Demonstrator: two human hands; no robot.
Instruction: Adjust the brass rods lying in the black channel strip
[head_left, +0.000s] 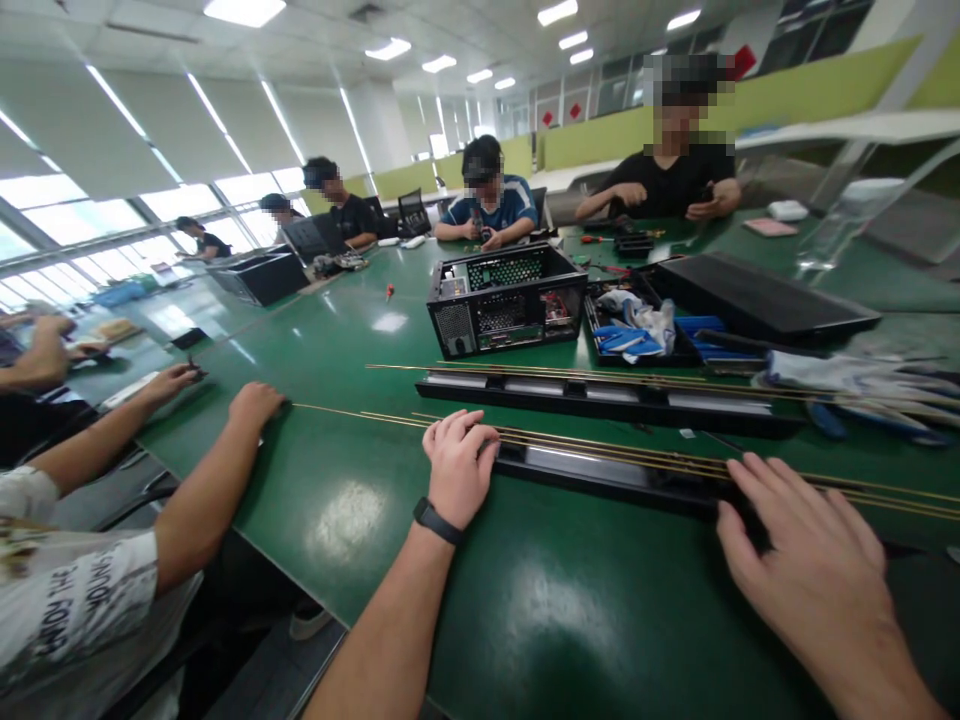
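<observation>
A long black bar (604,474) with a pale strip along it lies across the green table in front of me. My left hand (459,462), with a black band at the wrist, is closed round its left end. At the right end, my right hand (806,545) grips the bar, thumb on the near side and fingers over the top. Several thin brass-coloured rods (652,460) lie lengthwise over this bar, running past both hands. Just behind it rests a second black bar (600,400) with pale panels, and more thin rods lie along its back edge.
Behind the bars stands an open black computer case (506,300). Right of it are a tray with gloves (637,320), a flat black panel (765,295) and a clear bottle (847,225). A co-worker's hand (256,402) rests at the left; other people sit around the table (337,510).
</observation>
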